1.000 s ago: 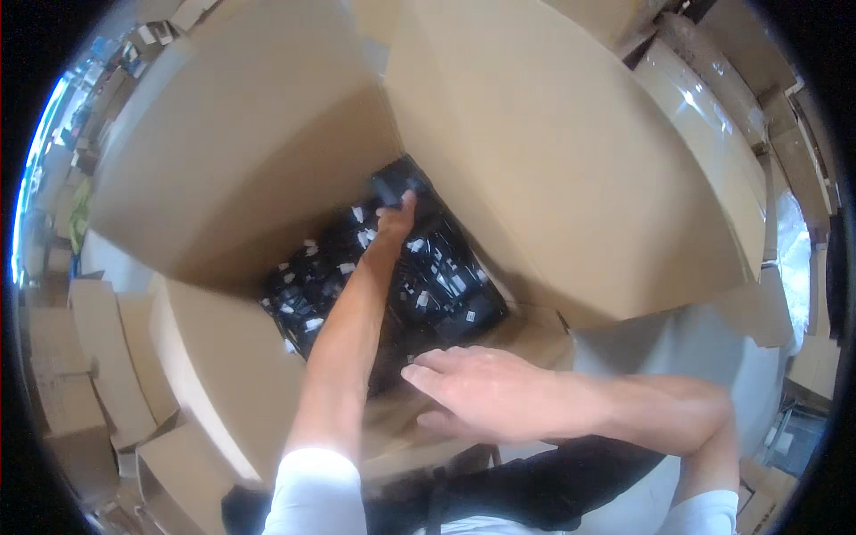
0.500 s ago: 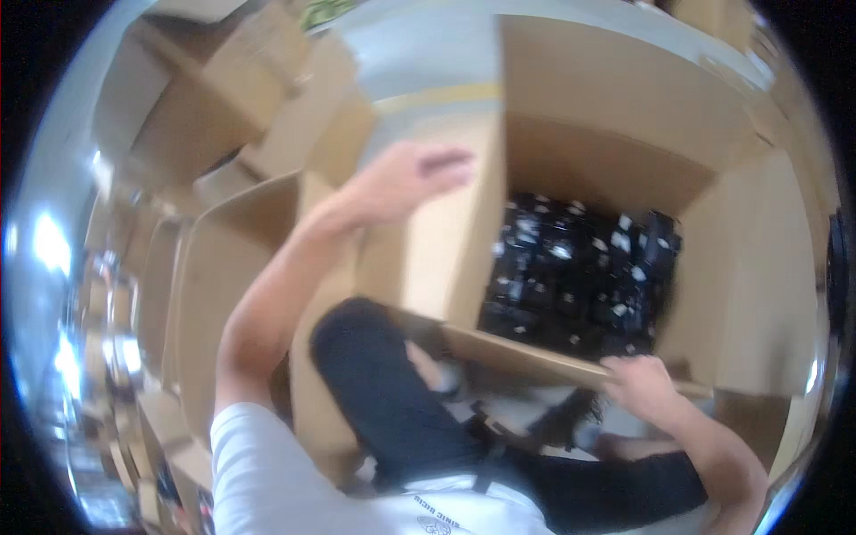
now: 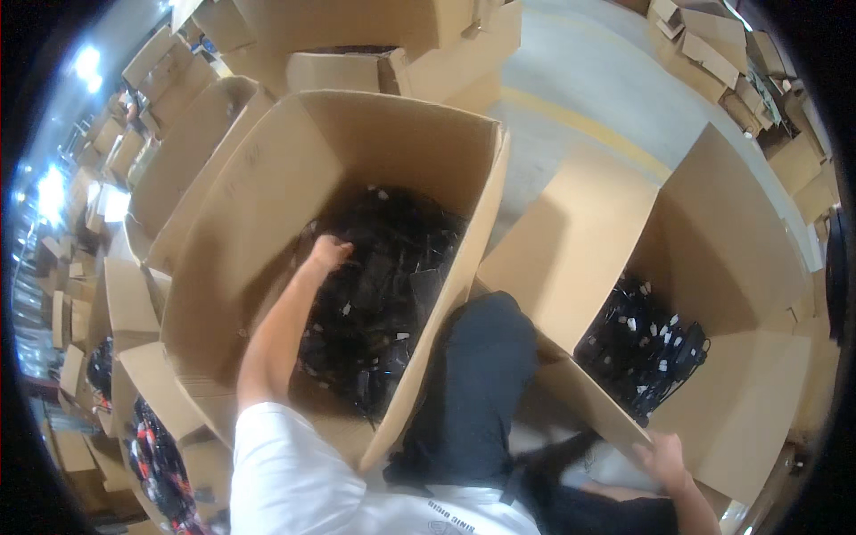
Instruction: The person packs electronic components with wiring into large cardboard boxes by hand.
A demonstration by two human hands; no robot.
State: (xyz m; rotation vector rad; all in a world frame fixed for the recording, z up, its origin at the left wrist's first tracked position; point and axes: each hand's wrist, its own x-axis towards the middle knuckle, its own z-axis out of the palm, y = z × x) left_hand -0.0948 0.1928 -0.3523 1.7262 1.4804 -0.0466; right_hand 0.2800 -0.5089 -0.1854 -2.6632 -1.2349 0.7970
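Note:
My left hand (image 3: 333,252) reaches down into the large open cardboard box on the left. Its fingers are curled in at the near-left side of a heap of black corded items (image 3: 379,290), which look like power adapters. Whether anything sits between those fingers is hidden. My right hand (image 3: 662,459) grips the near edge of the second cardboard box (image 3: 615,415), on the right. Inside that box lie similar black items with white tags (image 3: 646,343). My knee is between the two boxes.
More open cartons (image 3: 192,165) crowd the left side, one holding black and red items (image 3: 160,473). Behind the left box stands another carton (image 3: 343,71). A yellow line (image 3: 584,125) crosses the grey floor at the back. Stacked cardboard (image 3: 713,53) fills the far right.
The view has swung left, bringing the left box fully into sight. My left hand has moved from above the right box's flap down into the left box. My right hand still holds the right box's edge.

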